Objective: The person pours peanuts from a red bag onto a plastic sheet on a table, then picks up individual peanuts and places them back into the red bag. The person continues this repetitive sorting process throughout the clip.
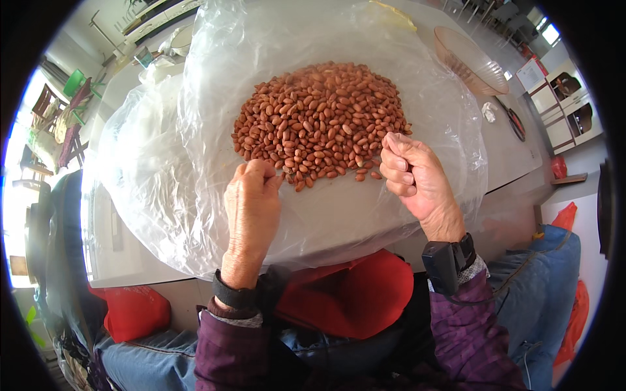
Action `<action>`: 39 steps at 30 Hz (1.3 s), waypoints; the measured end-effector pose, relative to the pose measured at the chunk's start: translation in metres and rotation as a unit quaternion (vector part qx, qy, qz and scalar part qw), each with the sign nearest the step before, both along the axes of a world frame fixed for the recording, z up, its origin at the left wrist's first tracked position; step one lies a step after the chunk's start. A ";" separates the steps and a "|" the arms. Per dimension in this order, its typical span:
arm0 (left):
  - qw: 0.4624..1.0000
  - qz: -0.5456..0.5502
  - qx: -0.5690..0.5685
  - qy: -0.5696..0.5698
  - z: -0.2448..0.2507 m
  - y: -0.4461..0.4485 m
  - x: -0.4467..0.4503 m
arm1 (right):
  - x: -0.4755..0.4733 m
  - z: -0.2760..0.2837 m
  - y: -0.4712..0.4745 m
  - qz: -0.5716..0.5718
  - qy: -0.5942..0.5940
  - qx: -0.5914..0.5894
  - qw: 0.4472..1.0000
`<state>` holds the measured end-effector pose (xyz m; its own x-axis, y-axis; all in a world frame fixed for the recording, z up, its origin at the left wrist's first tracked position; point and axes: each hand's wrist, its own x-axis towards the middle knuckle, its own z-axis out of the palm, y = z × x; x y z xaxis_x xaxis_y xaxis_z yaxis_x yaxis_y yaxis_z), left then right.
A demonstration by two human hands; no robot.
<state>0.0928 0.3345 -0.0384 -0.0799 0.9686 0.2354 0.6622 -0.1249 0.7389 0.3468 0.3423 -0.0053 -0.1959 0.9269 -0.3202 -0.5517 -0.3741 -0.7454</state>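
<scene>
A heap of shelled, red-skinned peanuts [323, 117] lies on a clear plastic sheet or bag [332, 215] spread over the pale table. At the heap's near left edge is my left hand [254, 195], back up, with its fingers curled and the thumb close to the index finger. My right hand [415, 171] is at the near right edge, thumb tip against the index finger and the other fingers folded in. Whether either hand holds a peanut is hidden by the fingers. A few loose peanuts [361, 175] lie between the hands, just off the heap.
A clear, ribbed plastic bowl [469, 61] stands at the far right. Nearer are a crumpled white tissue [488, 112] and dark-handled scissors [516, 122]. An open red bag [352, 298] is below the table's front edge, above my lap. Another red bag [137, 313] sits left.
</scene>
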 end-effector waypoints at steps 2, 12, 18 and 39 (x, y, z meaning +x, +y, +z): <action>0.998 -0.012 0.031 0.056 -0.001 -0.001 0.005 | -0.003 0.002 -0.001 -0.001 -0.022 0.003 1.000; 0.976 -0.025 0.064 0.205 -0.008 0.002 0.016 | -0.004 -0.002 -0.006 -0.005 -0.048 -0.001 0.999; 0.999 -0.024 0.047 0.015 -0.008 0.005 0.005 | 0.001 -0.005 -0.006 -0.021 -0.032 -0.002 0.999; 0.943 -0.135 0.128 0.276 0.002 0.001 0.021 | 0.011 -0.010 -0.004 -0.028 -0.001 -0.015 0.999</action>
<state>0.1135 0.3352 -0.0359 0.3648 0.8414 0.3987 0.8551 -0.4722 0.2142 0.3579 0.3387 -0.0153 -0.1428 0.9265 -0.3482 -0.5706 -0.3646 -0.7359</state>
